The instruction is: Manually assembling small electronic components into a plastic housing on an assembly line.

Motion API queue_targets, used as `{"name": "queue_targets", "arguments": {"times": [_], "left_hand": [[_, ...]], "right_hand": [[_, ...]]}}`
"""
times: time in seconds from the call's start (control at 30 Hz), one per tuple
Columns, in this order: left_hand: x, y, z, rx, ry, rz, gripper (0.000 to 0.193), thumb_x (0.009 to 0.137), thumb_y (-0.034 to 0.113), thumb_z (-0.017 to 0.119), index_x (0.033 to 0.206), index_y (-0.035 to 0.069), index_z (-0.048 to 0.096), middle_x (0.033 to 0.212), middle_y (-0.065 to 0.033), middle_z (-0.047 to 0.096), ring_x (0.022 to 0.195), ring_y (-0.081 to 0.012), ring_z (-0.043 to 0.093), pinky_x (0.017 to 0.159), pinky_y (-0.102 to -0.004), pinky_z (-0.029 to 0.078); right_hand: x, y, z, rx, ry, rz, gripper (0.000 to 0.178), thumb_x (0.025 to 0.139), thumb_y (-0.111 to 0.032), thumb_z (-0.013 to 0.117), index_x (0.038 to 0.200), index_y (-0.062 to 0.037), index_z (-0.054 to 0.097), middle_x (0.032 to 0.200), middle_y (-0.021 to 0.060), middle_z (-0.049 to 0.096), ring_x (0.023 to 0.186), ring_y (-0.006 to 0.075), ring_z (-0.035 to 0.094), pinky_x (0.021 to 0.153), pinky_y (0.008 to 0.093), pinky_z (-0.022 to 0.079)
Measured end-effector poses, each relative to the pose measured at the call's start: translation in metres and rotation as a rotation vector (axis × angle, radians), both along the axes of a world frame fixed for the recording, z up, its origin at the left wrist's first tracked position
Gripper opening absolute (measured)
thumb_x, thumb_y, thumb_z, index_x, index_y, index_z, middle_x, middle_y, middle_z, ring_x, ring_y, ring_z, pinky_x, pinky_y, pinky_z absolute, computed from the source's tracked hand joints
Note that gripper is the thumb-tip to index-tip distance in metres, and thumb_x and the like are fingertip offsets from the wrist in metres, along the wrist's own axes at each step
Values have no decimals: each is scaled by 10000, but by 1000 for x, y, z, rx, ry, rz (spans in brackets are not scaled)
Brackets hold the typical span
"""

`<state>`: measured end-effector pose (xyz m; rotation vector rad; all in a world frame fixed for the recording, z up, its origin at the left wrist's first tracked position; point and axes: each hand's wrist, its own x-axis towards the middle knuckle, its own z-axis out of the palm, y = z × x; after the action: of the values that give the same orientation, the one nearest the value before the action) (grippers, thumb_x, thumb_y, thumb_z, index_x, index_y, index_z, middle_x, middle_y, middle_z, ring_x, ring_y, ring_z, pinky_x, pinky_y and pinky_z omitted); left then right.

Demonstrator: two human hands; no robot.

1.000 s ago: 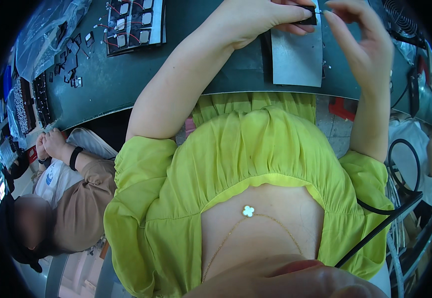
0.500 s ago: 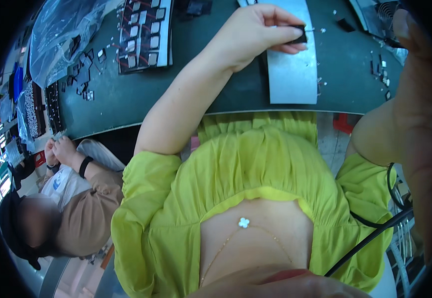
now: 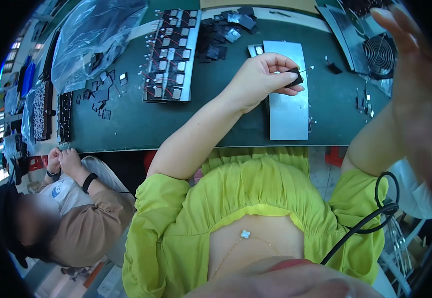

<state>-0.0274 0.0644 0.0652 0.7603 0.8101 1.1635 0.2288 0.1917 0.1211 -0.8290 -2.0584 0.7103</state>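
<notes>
My left hand pinches a small black square part between thumb and fingers. A thin lead with a tiny pale plug sticks out from it. Just below the hand lies a flat silver metal plate, and the held part is above its surface. Large and close at the right rim, my right hand is raised with its fingers stretched apart. Nothing shows in it, though part of it is cut off by the dark rim.
A board with rows of small silver-topped parts and red wires lies left of the plate. Black pieces are heaped behind. Plastic film covers the far left; a round fan grille stands far right. A co-worker sits at left.
The view has shifted, so more of the table's far side shows. My left hand still grips the black part over the plate, and my right hand stays raised.
</notes>
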Motion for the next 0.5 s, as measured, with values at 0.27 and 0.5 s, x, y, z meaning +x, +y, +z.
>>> {"name": "queue_targets", "arguments": {"times": [0.27, 0.5], "left_hand": [[-1, 1, -3, 56, -5, 124, 185, 820, 3, 616, 999, -29, 585, 879, -120, 623, 788, -181, 653, 643, -214, 542], [-5, 4, -4, 63, 64, 152, 197, 820, 2, 610, 1013, -24, 586, 897, -107, 631, 778, -161, 640, 647, -202, 522]], "right_hand": [[-144, 15, -33, 2, -333, -24, 268, 873, -94, 590, 1141, -101, 613, 903, 65, 635, 781, 176, 597, 704, 233, 492], [-179, 40, -68, 434, -649, 295, 320, 847, -75, 601, 1158, -146, 617, 955, 77, 611, 760, 231, 589, 701, 253, 490]]}}
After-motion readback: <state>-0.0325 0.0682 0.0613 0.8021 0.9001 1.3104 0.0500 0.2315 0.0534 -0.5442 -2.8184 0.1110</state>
